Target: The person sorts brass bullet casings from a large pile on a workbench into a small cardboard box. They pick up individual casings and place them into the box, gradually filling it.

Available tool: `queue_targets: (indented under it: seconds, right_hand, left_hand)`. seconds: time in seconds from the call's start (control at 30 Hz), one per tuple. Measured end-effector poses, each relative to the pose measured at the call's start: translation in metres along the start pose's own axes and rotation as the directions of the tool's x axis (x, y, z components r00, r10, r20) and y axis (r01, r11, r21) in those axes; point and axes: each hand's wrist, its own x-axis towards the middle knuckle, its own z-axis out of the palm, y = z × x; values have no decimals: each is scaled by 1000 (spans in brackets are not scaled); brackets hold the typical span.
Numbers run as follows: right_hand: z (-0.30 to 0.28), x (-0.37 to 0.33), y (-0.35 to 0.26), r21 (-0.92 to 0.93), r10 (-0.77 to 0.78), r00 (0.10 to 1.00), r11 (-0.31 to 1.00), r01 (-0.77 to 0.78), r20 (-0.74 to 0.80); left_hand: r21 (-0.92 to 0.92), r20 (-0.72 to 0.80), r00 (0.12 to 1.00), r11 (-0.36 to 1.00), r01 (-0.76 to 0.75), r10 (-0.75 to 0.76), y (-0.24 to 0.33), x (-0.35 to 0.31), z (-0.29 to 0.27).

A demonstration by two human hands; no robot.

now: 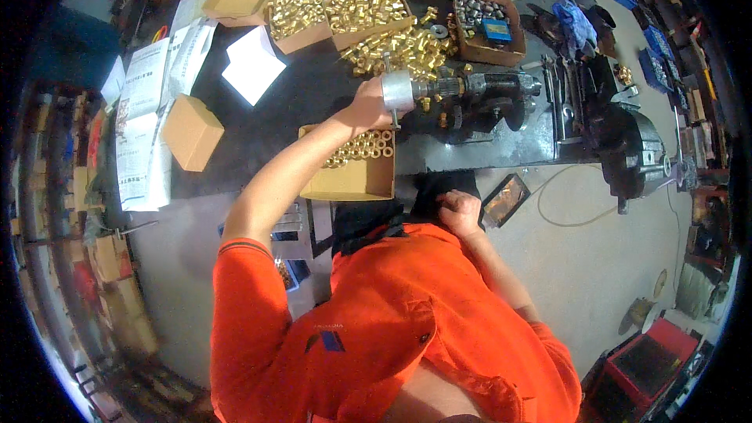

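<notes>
My left hand reaches over the bench and is closed on a silver round knob with a crossbar. That knob sits at the left end of a dark, greasy bench fixture with a threaded shaft. A few small brass fittings lie by the shaft. Under my left wrist, a cardboard tray holds neat rows of brass fittings. My right hand rests on my thigh below the bench edge, fingers curled in; whatever they might hold is hidden.
Loose brass fittings are heaped behind the fixture, beside two filled boxes. A box of dark metal parts is farther right. Wrenches and a bench vise stand right. White paper and newspaper lie left.
</notes>
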Motion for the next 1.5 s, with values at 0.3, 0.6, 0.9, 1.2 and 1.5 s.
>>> queue_targets:
  seconds: [0.3,0.6,0.9,1.2,1.5]
  right_hand:
    - [-2,1,-4,-1,10,1000,1000,-10,15]
    - [2,-1,2,-4,-15,1000,1000,15,6]
    - [4,0,2,-25,-37,999,999,37,-12]
    - [2,0,4,-20,-18,1000,1000,18,3]
    - [2,0,3,-2,-8,1000,1000,8,4]
  left_hand:
    - [-102,104,992,993,-57,68,-7,2,-10]
    - [240,238,891,912,332,-387,21,22,-54]
    - [317,27,884,843,435,-467,96,-75,-99]
    - [438,35,901,817,375,-432,97,-116,-46]
    - [498,54,924,812,304,-379,85,-119,-40]
